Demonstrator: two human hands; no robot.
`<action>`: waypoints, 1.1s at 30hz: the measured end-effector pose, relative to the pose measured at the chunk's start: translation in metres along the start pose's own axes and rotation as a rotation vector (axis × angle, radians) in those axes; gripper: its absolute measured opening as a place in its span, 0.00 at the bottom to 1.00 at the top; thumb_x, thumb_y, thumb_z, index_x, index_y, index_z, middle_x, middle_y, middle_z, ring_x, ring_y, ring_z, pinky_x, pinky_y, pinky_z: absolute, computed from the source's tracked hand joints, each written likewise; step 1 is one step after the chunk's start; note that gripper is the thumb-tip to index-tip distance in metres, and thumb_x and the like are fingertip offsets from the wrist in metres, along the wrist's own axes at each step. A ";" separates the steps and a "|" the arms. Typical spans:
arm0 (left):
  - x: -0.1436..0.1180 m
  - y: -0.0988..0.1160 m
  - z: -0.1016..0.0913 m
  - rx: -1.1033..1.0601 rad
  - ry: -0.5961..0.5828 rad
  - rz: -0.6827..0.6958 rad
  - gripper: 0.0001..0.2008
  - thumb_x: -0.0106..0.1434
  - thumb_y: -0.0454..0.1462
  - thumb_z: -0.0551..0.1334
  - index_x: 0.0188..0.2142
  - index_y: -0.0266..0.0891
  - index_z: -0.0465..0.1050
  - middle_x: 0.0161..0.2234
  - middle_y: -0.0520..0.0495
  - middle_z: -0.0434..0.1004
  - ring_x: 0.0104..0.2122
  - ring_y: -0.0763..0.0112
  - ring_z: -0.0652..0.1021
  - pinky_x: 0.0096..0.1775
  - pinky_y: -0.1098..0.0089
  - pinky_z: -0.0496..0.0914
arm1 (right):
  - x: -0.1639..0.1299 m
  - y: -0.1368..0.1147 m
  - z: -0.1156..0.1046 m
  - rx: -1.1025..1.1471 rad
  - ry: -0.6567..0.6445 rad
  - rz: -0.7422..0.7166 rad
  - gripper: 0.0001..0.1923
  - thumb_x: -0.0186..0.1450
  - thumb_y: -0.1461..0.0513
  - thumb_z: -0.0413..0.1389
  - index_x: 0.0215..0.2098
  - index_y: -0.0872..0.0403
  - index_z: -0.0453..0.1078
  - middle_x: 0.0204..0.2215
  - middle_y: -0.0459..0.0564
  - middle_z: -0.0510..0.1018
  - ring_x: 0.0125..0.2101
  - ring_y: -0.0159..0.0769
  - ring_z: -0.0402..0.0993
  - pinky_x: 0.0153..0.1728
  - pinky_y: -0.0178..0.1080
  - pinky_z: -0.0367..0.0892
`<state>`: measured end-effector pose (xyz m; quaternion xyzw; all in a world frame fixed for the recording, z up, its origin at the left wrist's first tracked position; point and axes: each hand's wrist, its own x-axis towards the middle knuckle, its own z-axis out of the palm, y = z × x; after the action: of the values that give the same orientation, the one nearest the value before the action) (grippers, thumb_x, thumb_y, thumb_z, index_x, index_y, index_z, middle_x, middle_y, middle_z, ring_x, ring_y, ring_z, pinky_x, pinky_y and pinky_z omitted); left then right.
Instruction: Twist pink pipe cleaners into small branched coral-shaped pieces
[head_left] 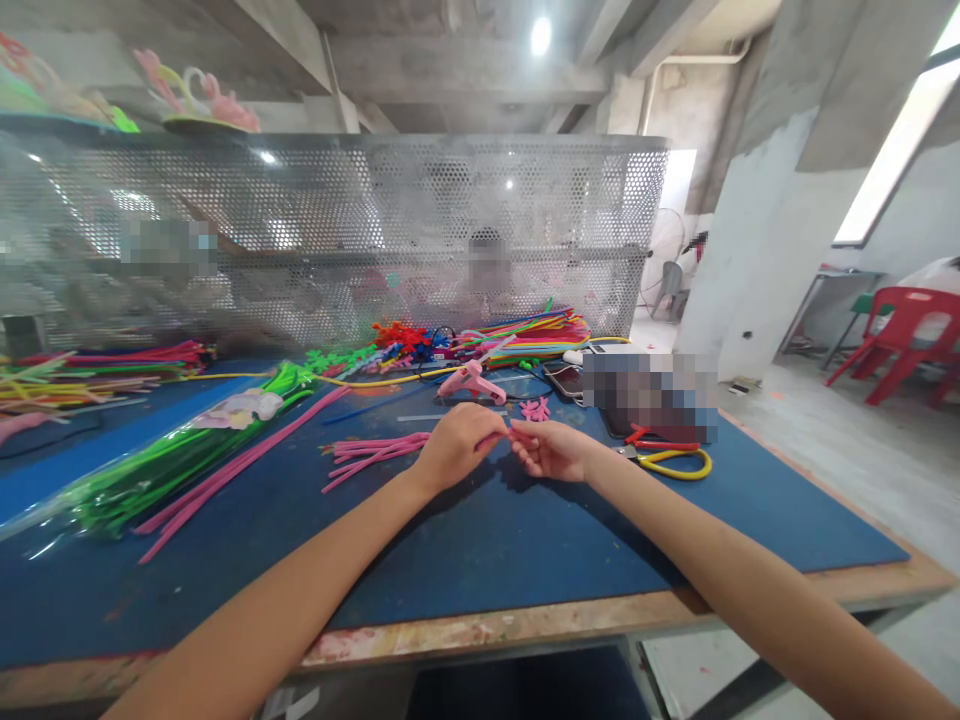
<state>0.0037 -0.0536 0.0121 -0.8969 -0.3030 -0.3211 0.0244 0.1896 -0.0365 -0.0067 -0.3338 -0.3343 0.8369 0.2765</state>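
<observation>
Early stage, I'd judge: left hand and right hand each pinch-grip one end of a short pink fuzzy pipe-cleaner piece mid-desk, one finished pink twisted shape just beyond, loose pink pipe-cleaner stems waiting at left.

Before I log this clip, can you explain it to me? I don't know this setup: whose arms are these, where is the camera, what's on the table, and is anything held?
There is no machine here. One camera sits on a person's head and looks down at their own bare arms. The left hand and right hand meet over a blue table, fingers pinching a small pink pipe cleaner piece between them. On the table lie loose pink pipe cleaners, a bag of green ones, a pink glue gun and yellow-handled pliers. A perforated metal screen stands behind.
</observation>
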 end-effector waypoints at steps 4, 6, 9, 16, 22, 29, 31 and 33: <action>0.000 0.000 -0.003 0.010 -0.056 0.113 0.10 0.62 0.35 0.53 0.34 0.43 0.73 0.35 0.46 0.77 0.39 0.67 0.72 0.47 0.63 0.61 | 0.002 0.000 -0.003 0.040 -0.018 0.077 0.14 0.65 0.57 0.51 0.28 0.61 0.67 0.17 0.45 0.73 0.14 0.23 0.68 0.14 0.24 0.62; 0.001 0.003 -0.004 -0.018 -0.087 0.115 0.10 0.62 0.35 0.53 0.32 0.44 0.73 0.34 0.46 0.78 0.39 0.67 0.72 0.48 0.62 0.61 | 0.003 0.000 -0.005 0.019 -0.031 0.086 0.13 0.65 0.60 0.50 0.28 0.62 0.66 0.17 0.45 0.73 0.14 0.22 0.67 0.15 0.24 0.62; 0.001 0.004 -0.005 -0.068 -0.089 0.091 0.09 0.62 0.36 0.54 0.31 0.44 0.73 0.34 0.46 0.77 0.38 0.67 0.72 0.48 0.61 0.60 | 0.002 0.000 -0.004 -0.012 -0.062 0.085 0.11 0.65 0.62 0.51 0.28 0.62 0.66 0.17 0.46 0.73 0.15 0.22 0.67 0.16 0.24 0.63; -0.001 0.000 -0.002 -0.076 -0.023 0.088 0.09 0.62 0.35 0.53 0.31 0.41 0.72 0.35 0.44 0.76 0.38 0.67 0.72 0.45 0.64 0.63 | -0.005 0.000 0.002 -0.038 -0.111 0.085 0.13 0.64 0.61 0.50 0.24 0.60 0.65 0.14 0.43 0.69 0.13 0.21 0.62 0.13 0.24 0.57; -0.001 0.009 0.000 -0.165 -0.025 -0.120 0.05 0.58 0.36 0.56 0.30 0.40 0.70 0.32 0.45 0.75 0.35 0.67 0.73 0.43 0.66 0.65 | -0.005 0.001 0.005 -0.267 -0.105 -0.076 0.09 0.58 0.64 0.54 0.21 0.58 0.63 0.13 0.41 0.66 0.13 0.21 0.59 0.16 0.26 0.57; 0.001 0.008 0.009 -0.848 -0.050 -0.558 0.12 0.49 0.39 0.65 0.31 0.38 0.65 0.24 0.52 0.73 0.23 0.74 0.73 0.26 0.74 0.67 | 0.000 0.005 0.001 -0.592 -0.089 -0.353 0.11 0.56 0.58 0.57 0.24 0.58 0.67 0.17 0.42 0.70 0.15 0.22 0.62 0.17 0.27 0.56; 0.003 0.007 0.009 -0.940 -0.043 -0.678 0.13 0.48 0.41 0.65 0.30 0.36 0.67 0.22 0.52 0.72 0.21 0.74 0.72 0.23 0.75 0.66 | 0.002 0.006 0.000 -0.652 -0.087 -0.463 0.15 0.57 0.53 0.56 0.25 0.57 0.65 0.18 0.41 0.68 0.16 0.22 0.62 0.18 0.27 0.56; 0.004 0.006 0.009 -0.988 -0.020 -0.762 0.13 0.47 0.41 0.66 0.30 0.36 0.69 0.22 0.51 0.72 0.22 0.74 0.72 0.22 0.76 0.66 | 0.003 0.006 0.000 -0.691 -0.070 -0.544 0.17 0.56 0.50 0.55 0.24 0.57 0.64 0.18 0.40 0.67 0.16 0.22 0.61 0.18 0.28 0.55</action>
<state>0.0150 -0.0541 0.0082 -0.6342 -0.4176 -0.4013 -0.5123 0.1862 -0.0380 -0.0122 -0.2780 -0.6795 0.5834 0.3474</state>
